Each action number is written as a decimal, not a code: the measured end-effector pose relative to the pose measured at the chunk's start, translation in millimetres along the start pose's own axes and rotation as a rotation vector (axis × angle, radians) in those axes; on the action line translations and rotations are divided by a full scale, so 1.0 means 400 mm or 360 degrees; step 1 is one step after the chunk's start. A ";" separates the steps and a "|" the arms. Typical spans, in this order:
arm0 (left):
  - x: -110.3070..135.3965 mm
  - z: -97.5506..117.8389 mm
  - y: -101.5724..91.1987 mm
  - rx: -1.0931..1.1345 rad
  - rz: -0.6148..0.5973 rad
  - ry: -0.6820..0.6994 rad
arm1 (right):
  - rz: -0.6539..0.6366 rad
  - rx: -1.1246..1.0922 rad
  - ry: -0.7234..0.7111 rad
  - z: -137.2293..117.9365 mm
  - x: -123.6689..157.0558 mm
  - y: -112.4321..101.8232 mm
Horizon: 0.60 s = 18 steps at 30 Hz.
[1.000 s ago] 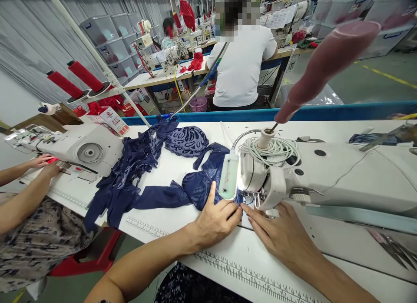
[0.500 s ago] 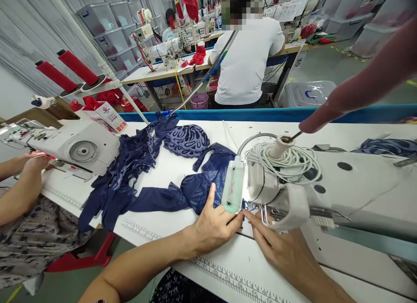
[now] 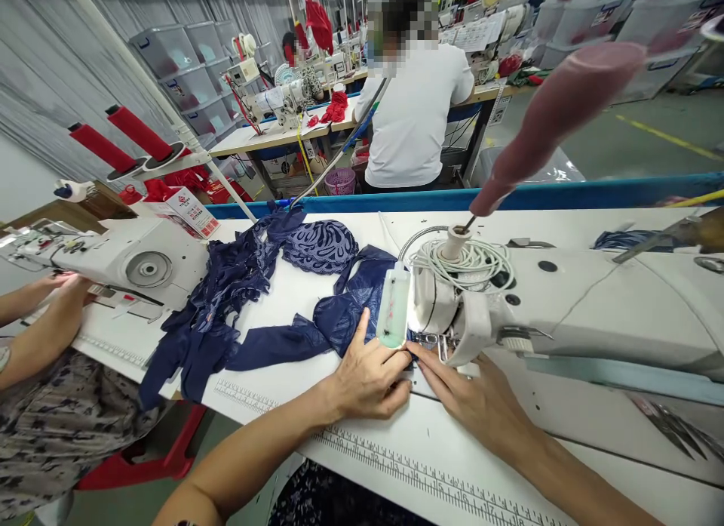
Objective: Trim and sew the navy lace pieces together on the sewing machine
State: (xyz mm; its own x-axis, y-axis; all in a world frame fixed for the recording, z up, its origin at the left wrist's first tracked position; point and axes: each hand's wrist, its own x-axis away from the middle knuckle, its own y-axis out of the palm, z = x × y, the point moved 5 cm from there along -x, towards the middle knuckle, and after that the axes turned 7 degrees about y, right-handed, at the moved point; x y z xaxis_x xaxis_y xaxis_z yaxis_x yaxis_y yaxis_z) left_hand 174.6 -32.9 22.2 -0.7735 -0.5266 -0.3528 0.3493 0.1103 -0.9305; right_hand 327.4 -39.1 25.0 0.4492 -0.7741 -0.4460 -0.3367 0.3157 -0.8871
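Head view, only one there is: left hand lies flat on the table, fingers together and pressing the near edge of the navy fabric down just left of the presser foot, thumb stuck up against the lamp. Right hand comes in from the right, palm down, fingertips extended and close together, pinning the same edge right at the foot; neither hand grips anything, both just press and steer. The fabric sits under the head of the sewing machine, its bulk trailing left and back across the table, one lace cup lying farther back. Progress, my read: only the near corner is at the needle and nearly the whole piece lies on the left side, so the seam looks early, most of the edge still unsewn. Needle itself is hidden behind the foot and lamp, so can't tell if it is down or stitching. Finished stitching not visible at this size. A coiled cable rests on top of the machine, with a pink thread cone above it. Off to the left, another person's hands work at a second machine with two red cones behind it. Across the aisle, a person in a white shirt sits with their back to us at another bench.
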 end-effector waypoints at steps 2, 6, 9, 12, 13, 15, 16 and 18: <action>-0.002 0.002 -0.007 -0.0049 0.0031 0.0013 | -0.0001 0.0006 -0.0023 -0.007 -0.009 -0.002; 0.004 0.017 -0.029 -0.0358 0.0070 0.0176 | 0.0059 0.0048 0.0008 -0.001 -0.009 0.009; 0.012 0.031 -0.037 -0.0722 0.0059 0.0247 | 0.0085 0.0081 -0.0002 0.004 -0.004 0.023; 0.008 0.026 -0.043 -0.0788 0.0135 0.0036 | 0.0105 0.0118 -0.0015 0.004 -0.001 0.030; 0.003 0.023 -0.044 -0.0765 0.0185 -0.0045 | 0.0109 0.0132 -0.0018 0.003 0.000 0.030; -0.011 0.022 -0.046 -0.0715 0.0274 -0.0158 | 0.0114 0.0164 -0.0034 0.001 0.000 0.030; -0.019 0.023 -0.046 -0.0692 0.0301 -0.0193 | 0.0115 0.0181 -0.0048 0.000 0.000 0.030; -0.032 0.025 -0.043 -0.0624 0.0314 -0.0230 | 0.0117 0.0208 -0.0069 0.000 0.001 0.030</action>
State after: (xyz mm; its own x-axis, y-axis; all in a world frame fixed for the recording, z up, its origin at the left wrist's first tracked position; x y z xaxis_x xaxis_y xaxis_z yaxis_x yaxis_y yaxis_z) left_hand 184.0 -36.5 43.7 -0.6207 -0.5727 -0.5355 0.2346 0.5160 -0.8238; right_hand 323.4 -35.6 14.1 0.4636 -0.7228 -0.5125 -0.2609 0.4414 -0.8585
